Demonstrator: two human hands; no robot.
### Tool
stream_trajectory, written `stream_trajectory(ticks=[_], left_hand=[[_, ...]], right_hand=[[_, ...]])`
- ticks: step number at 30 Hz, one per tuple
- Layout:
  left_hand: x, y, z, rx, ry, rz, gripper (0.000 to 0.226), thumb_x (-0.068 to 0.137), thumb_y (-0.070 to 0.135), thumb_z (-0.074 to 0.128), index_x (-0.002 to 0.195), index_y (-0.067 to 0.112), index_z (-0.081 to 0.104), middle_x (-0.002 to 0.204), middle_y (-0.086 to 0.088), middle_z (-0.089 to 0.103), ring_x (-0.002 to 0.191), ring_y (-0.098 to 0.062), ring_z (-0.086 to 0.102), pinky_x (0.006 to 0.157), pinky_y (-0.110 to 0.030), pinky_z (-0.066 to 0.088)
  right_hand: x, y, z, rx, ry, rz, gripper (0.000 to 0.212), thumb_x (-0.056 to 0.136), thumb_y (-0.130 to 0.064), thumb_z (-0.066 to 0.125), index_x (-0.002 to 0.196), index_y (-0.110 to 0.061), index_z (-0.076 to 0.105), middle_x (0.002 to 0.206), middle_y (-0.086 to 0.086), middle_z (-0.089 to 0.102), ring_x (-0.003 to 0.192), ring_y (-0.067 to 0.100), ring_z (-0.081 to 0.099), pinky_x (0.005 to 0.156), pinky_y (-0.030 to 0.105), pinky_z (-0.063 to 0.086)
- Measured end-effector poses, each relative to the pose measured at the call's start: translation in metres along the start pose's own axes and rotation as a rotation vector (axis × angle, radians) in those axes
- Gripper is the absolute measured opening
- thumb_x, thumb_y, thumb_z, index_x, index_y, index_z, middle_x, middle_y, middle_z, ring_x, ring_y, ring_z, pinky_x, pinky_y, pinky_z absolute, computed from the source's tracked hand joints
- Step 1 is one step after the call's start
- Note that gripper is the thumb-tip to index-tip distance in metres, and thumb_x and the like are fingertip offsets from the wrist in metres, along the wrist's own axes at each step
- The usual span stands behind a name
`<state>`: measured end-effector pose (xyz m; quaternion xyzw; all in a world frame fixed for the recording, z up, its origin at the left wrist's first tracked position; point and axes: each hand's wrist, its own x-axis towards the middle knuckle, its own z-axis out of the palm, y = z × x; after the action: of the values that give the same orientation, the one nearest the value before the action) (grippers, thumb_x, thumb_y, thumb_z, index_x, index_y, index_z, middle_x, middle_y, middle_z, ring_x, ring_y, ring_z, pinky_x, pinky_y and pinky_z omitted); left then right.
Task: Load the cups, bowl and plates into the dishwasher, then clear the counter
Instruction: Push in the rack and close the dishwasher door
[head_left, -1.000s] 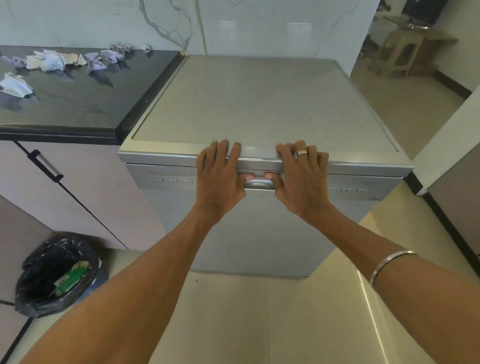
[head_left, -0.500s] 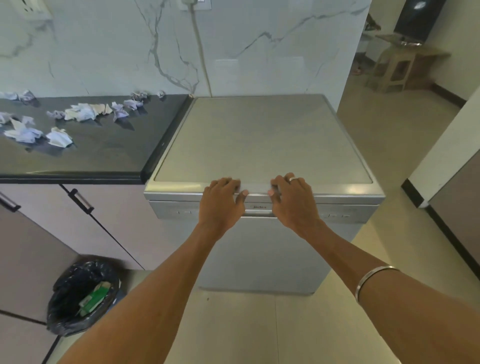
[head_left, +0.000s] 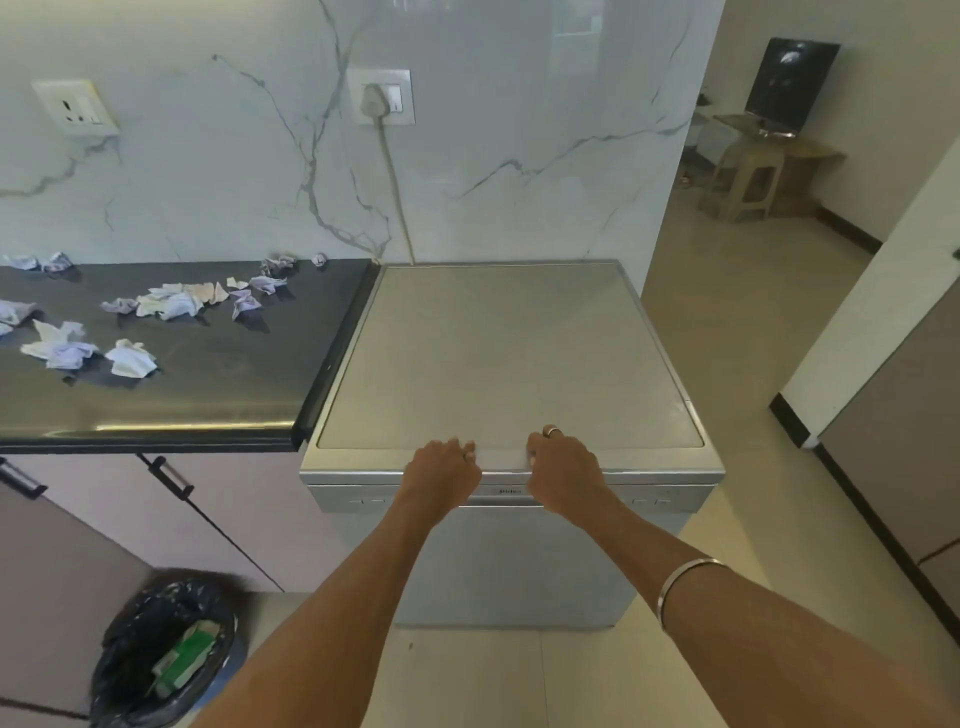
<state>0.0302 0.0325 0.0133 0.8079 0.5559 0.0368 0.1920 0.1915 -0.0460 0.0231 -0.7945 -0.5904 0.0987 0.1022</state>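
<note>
Two bare hands curl over the top front edge of a closed silver dishwasher (head_left: 511, 358) at the frame's centre. The left hand (head_left: 441, 475) and the right hand (head_left: 563, 475) sit side by side, knuckles up; the fingertips are tucked out of sight, so whether either grip clasps the door lip cannot be told. At 9 o'clock, crumpled paper scraps (head_left: 130, 312) litter the dark surface (head_left: 208, 374), its left end cut off. At 7 o'clock stands a lined bin (head_left: 161, 654), partly cropped. No cups, bowl or plates show.
</note>
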Motion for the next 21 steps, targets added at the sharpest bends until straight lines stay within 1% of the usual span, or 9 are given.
stream_trajectory(ticks=[3, 5, 7, 8, 12, 14, 16, 19, 21], left_hand=[[0.004, -0.003, -0.004, -0.012, -0.072, -0.013, 0.043, 0.102, 0.038, 0.032, 0.119, 0.011, 0.06, 0.116, -0.015, 0.066, 0.108, -0.037, 0.06, 0.09, -0.04, 0.045], [0.007, -0.005, -0.002, -0.01, -0.078, 0.006, 0.042, 0.101, 0.037, 0.031, 0.118, 0.012, 0.059, 0.113, -0.014, 0.065, 0.104, -0.036, 0.061, 0.088, -0.039, 0.047], [0.009, -0.007, -0.001, 0.031, -0.129, 0.044, 0.042, 0.101, 0.034, 0.027, 0.126, 0.016, 0.055, 0.114, -0.011, 0.062, 0.102, -0.032, 0.061, 0.086, -0.038, 0.047], [0.009, -0.007, -0.003, 0.045, -0.15, 0.06, 0.041, 0.101, 0.031, 0.026, 0.128, 0.017, 0.054, 0.115, -0.01, 0.061, 0.102, -0.032, 0.061, 0.085, -0.038, 0.047], [0.015, -0.005, -0.021, 0.022, -0.224, 0.056, 0.039, 0.101, 0.031, 0.033, 0.118, 0.011, 0.062, 0.114, -0.014, 0.066, 0.103, -0.034, 0.062, 0.092, -0.04, 0.051], [0.02, -0.009, -0.032, 0.022, -0.243, 0.064, 0.042, 0.1, 0.031, 0.032, 0.127, 0.015, 0.06, 0.121, -0.013, 0.066, 0.106, -0.032, 0.063, 0.096, -0.041, 0.05], [0.024, -0.015, -0.048, 0.005, -0.185, 0.065, 0.044, 0.101, 0.027, 0.032, 0.139, 0.019, 0.052, 0.13, -0.01, 0.062, 0.115, -0.03, 0.06, 0.102, -0.043, 0.048], [0.035, -0.027, -0.072, 0.027, -0.122, 0.069, 0.047, 0.105, 0.024, 0.028, 0.15, 0.014, 0.036, 0.153, -0.008, 0.042, 0.141, -0.028, 0.038, 0.115, -0.044, 0.033], [0.048, -0.036, -0.082, 0.058, -0.102, 0.078, 0.05, 0.106, 0.024, 0.025, 0.153, 0.01, 0.027, 0.158, -0.009, 0.032, 0.147, -0.028, 0.028, 0.118, -0.042, 0.027]], right_hand=[[0.007, 0.0, -0.009, -0.006, -0.054, 0.024, 0.023, 0.088, -0.012, 0.047, 0.104, -0.015, 0.063, 0.106, 0.004, 0.056, 0.096, 0.03, 0.061, 0.08, 0.035, 0.05], [0.013, 0.001, -0.017, -0.006, -0.106, 0.036, 0.028, 0.094, -0.019, 0.042, 0.11, -0.017, 0.065, 0.112, 0.005, 0.057, 0.102, 0.03, 0.061, 0.088, 0.035, 0.048], [0.017, 0.003, -0.021, -0.007, -0.157, 0.057, 0.032, 0.095, -0.022, 0.04, 0.115, -0.018, 0.064, 0.117, 0.006, 0.057, 0.109, 0.032, 0.06, 0.093, 0.035, 0.046], [0.016, 0.002, -0.022, -0.008, -0.186, 0.066, 0.032, 0.095, -0.022, 0.04, 0.116, -0.018, 0.063, 0.119, 0.007, 0.056, 0.11, 0.032, 0.059, 0.094, 0.035, 0.046], [0.012, -0.012, -0.027, -0.073, -0.315, 0.078, 0.034, 0.095, -0.021, 0.042, 0.122, -0.011, 0.059, 0.125, 0.011, 0.053, 0.113, 0.036, 0.058, 0.095, 0.038, 0.045], [0.017, -0.017, -0.036, -0.062, -0.323, 0.104, 0.037, 0.098, -0.024, 0.039, 0.128, -0.009, 0.054, 0.131, 0.013, 0.052, 0.12, 0.035, 0.054, 0.099, 0.039, 0.043], [0.028, -0.021, -0.044, -0.037, -0.266, 0.099, 0.038, 0.1, -0.026, 0.038, 0.131, -0.007, 0.049, 0.134, 0.012, 0.05, 0.123, 0.033, 0.051, 0.099, 0.04, 0.043], [0.045, -0.031, -0.055, -0.029, -0.215, 0.098, 0.049, 0.104, -0.03, 0.033, 0.145, -0.003, 0.034, 0.149, 0.013, 0.037, 0.132, 0.034, 0.041, 0.106, 0.043, 0.038], [0.058, -0.037, -0.062, -0.033, -0.204, 0.101, 0.055, 0.105, -0.033, 0.031, 0.15, -0.002, 0.027, 0.156, 0.014, 0.029, 0.137, 0.035, 0.036, 0.109, 0.043, 0.034]])
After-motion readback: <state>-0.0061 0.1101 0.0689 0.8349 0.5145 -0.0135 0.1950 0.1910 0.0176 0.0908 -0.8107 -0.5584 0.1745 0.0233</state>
